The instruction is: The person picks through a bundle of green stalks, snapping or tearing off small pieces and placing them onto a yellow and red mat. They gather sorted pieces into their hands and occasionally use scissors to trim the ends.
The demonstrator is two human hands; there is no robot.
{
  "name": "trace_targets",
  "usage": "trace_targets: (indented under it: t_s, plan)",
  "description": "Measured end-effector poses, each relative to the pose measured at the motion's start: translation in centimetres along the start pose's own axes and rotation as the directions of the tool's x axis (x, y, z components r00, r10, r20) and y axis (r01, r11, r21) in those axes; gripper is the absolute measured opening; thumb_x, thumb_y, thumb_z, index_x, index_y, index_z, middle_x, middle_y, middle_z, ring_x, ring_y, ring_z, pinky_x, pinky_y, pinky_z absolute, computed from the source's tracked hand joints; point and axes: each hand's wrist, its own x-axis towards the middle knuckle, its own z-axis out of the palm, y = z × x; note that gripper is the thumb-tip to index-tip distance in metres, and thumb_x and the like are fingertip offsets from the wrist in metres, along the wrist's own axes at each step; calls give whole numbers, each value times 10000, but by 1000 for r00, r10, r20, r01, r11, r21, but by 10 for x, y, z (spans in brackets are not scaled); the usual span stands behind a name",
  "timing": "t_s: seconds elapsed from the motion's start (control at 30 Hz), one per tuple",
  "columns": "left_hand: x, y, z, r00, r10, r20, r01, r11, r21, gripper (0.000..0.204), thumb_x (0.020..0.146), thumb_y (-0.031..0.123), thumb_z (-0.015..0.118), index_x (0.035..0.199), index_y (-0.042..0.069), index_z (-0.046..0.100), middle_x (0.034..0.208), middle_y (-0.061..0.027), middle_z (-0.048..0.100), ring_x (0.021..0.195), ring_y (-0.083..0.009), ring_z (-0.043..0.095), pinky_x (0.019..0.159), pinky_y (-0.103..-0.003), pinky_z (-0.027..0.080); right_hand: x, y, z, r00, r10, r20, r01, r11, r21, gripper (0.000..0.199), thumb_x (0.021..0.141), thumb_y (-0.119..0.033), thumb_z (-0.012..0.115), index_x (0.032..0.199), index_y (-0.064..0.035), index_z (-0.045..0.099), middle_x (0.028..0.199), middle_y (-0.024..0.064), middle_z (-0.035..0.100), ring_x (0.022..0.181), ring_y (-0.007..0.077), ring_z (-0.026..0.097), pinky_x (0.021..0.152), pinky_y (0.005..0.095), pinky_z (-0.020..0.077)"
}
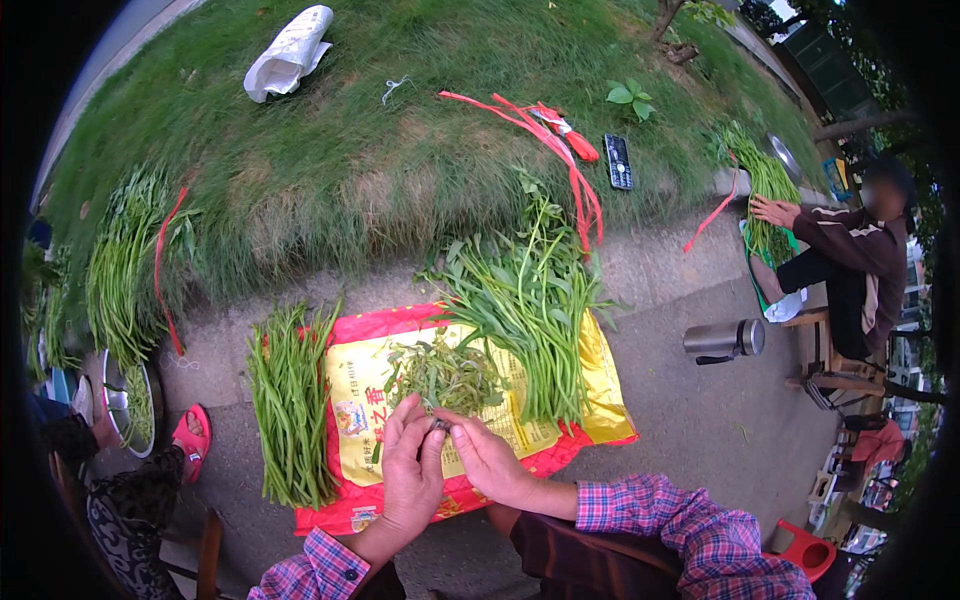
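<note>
A red and yellow sack (607,400) lies flat on the ground. Over its near part are two bare hands. The left hand (412,478) and the right hand (492,462) have their fingertips close together, at a small dark bit (438,425). It is too small to tell what it is, and I cannot tell which hand grips it.

Just past the fingertips, on the middle of the sack, sits a loose heap of picked leaves (450,375). On the right part of the sack is a big bunch of leafy greens (535,340) with long stems. Its leafy tops poke out past the far edge of the sack. Along the left edge of the sack lies a pile of green stems (290,410).

To the right of the sack, a silver flask (715,342) lies on its side on the ground. Farther right, a person (865,255) sits with one hand by another bunch of greens (768,190).

Beyond the sack is the grass (330,150). Red ribbons (555,145), a phone (618,162) and a white bag (292,50) lie there. To the left of the sack are a pink sandal (200,447) on somebody's foot and a metal bowl (118,405) with green bits in it.
</note>
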Motion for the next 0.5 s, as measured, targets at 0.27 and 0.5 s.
trace_targets:
  t_s: [0.27, 0.5]
  plan:
    - [6, -1, 17, 994, -100, 35, 105, 967, -232, 191, 975, 70, 521, 1120, -41, 578, 1310, -250, 555, 1318, -341, 459, 1084, -389, 358, -4, -5, 4, 966, 82, 244, -153, 946, 287, 457, 1032, -240, 367, 1446, -51, 318, 1284, 230, 540, 1200, 322, 550, 983, 359, 440]
    - [9, 6, 13, 934, -324, 153, 358, 829, -431, 194, 1021, 143, 482, 1110, -13, 558, 1031, -101, 690, 931, -113, 623, 844, -259, 489, -8, -7, -7, 948, 126, 292, -178, 971, 160, 590, 982, -308, 516, 1455, -35, 292, 1276, 230, 549, 1210, 315, 546, 986, 373, 445]
